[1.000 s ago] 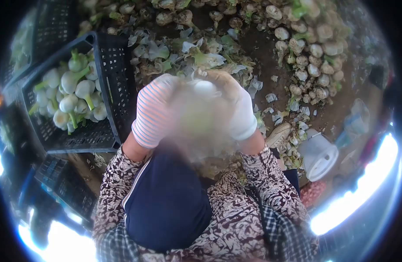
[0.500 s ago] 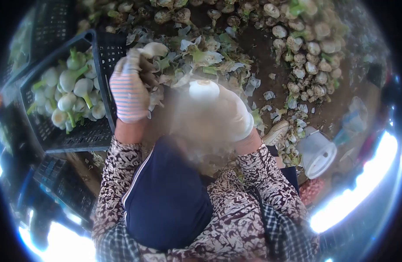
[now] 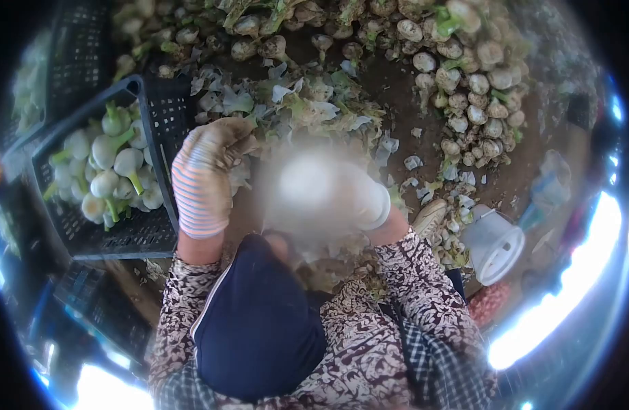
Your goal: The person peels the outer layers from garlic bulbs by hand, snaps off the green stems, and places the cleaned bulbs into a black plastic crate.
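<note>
My right hand (image 3: 366,197), in a white glove, holds a white garlic bulb (image 3: 306,179) in front of me. A hazy blur over the middle of the view hides most of its fingers. To the left, my left hand (image 3: 208,167) wears a dirty glove with blue and pink stripes. Its fingers are curled inward, and whatever may be in them cannot be made out. That hand is beside the wall of a black plastic crate (image 3: 165,133), which contains several cleaned garlic bulbs (image 3: 105,152) with short green stems.
Peeled skins and leaf scraps (image 3: 314,102) litter the ground ahead. Unpeeled garlic bulbs (image 3: 480,102) are heaped at the back and right. A white bucket (image 3: 493,247) lies on the right, near a shoe (image 3: 429,219). Another black crate (image 3: 78,58) is at the far left.
My left hand has drawn slightly downward and its fingers have curled in. The bulb in my right hand has moved down and a little left, into the blurred area.
</note>
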`<control>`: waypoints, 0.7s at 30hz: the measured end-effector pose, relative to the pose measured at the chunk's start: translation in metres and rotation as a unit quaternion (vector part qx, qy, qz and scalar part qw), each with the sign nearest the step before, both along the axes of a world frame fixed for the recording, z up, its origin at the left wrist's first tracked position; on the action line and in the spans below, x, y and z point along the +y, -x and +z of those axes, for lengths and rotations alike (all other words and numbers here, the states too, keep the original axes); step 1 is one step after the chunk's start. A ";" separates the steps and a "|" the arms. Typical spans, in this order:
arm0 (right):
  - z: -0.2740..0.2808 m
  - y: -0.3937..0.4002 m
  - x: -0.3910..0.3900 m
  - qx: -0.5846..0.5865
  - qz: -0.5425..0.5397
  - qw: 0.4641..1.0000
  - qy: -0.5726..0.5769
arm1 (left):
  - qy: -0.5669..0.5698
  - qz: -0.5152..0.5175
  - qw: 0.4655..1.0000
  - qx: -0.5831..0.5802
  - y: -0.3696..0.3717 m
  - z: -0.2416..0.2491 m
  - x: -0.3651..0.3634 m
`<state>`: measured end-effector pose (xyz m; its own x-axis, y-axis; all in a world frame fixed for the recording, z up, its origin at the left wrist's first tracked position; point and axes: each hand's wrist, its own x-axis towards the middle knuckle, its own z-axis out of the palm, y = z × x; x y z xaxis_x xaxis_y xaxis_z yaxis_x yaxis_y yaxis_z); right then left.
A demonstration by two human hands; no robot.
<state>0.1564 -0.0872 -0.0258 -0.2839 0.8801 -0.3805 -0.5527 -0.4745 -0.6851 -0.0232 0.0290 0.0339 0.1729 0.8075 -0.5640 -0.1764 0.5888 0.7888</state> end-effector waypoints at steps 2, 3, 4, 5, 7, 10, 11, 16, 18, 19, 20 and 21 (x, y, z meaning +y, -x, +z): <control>0.015 0.000 0.017 -0.171 0.019 0.982 -0.080 | 0.019 0.012 0.994 -0.106 0.006 -0.013 0.000; 0.022 -0.002 0.024 -0.239 0.030 0.962 -0.129 | 0.023 0.004 0.994 -0.104 0.004 -0.010 -0.004; 0.037 -0.007 0.034 -0.306 0.046 0.927 -0.212 | -0.006 -0.063 0.996 -0.056 0.003 -0.007 -0.007; 0.052 -0.014 0.044 -0.355 0.048 0.888 -0.289 | -0.034 -0.130 0.991 -0.007 0.003 -0.001 -0.008; 0.064 -0.039 0.068 -0.386 -0.004 0.881 -0.274 | -0.005 -0.163 0.985 0.057 0.008 0.016 0.006; 0.033 -0.086 0.111 -0.591 -0.042 0.796 -0.123 | -0.044 0.056 0.916 -0.396 0.070 0.015 0.063; -0.006 -0.107 0.120 -0.748 0.043 0.648 -0.134 | -0.059 0.059 0.873 -0.481 0.087 0.042 0.088; -0.097 -0.133 0.136 -0.800 0.082 0.589 -0.082 | -0.256 0.218 0.934 -0.118 0.087 0.095 0.096; -0.085 -0.123 0.134 -0.790 0.049 0.608 -0.064 | -0.296 -0.013 0.946 -0.133 0.057 0.050 0.063; -0.080 -0.116 0.129 -0.783 0.036 0.618 -0.052 | -0.258 -0.028 0.966 0.022 0.033 0.040 0.039; -0.080 -0.112 0.124 -0.785 0.050 0.616 -0.041 | -0.213 -0.043 0.960 0.177 0.009 0.035 0.018; -0.087 -0.111 0.117 -0.800 0.045 0.595 -0.060 | -0.180 -0.124 0.956 0.196 -0.004 0.033 0.006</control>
